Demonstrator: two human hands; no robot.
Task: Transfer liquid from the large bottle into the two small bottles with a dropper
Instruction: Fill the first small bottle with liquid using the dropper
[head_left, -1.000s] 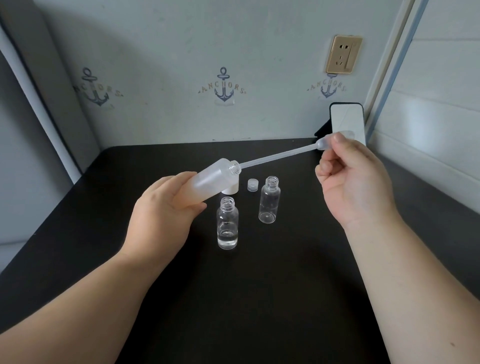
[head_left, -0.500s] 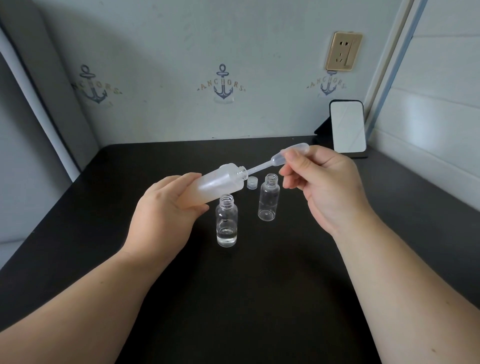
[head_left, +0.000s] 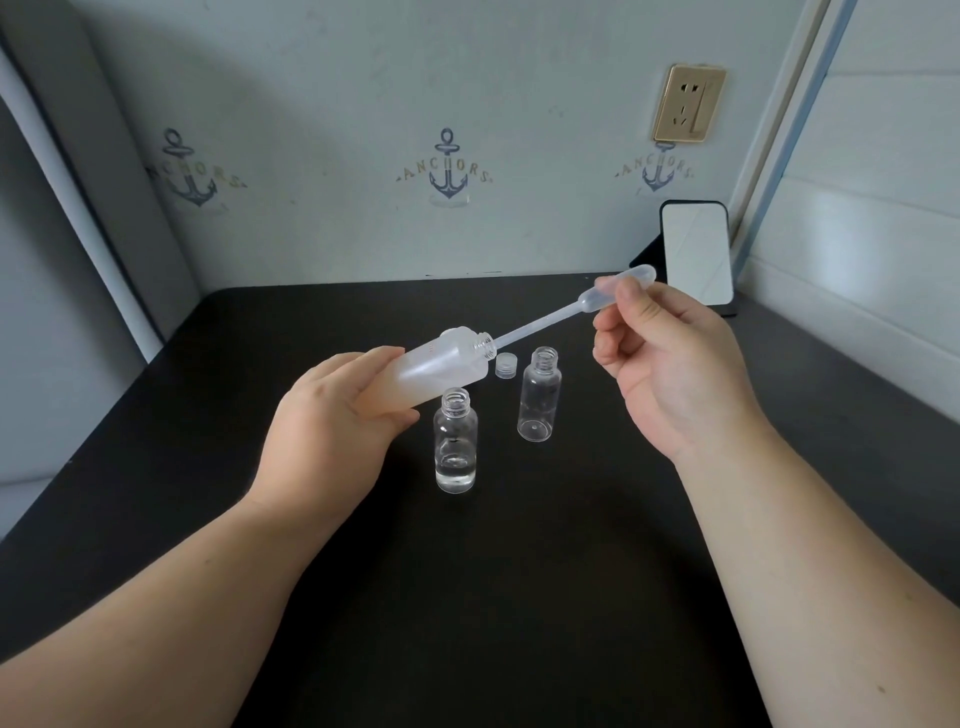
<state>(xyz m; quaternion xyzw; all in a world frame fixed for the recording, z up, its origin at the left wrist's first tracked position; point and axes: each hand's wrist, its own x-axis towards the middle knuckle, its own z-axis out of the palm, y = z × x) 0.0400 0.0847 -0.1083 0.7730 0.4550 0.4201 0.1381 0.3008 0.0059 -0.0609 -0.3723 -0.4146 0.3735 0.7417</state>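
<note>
My left hand grips the large frosted plastic bottle, tilted above the black tabletop; my right hand pinches the bulb of the clear plastic dropper, whose tip is in the bottle's mouth. The soft bulb needs gentle pressure, I judge. The small clear bottle holding some liquid and the small empty clear bottle stand below, light and easily tipped.

Two bare forearms, no sleeves, no jewellery
</note>
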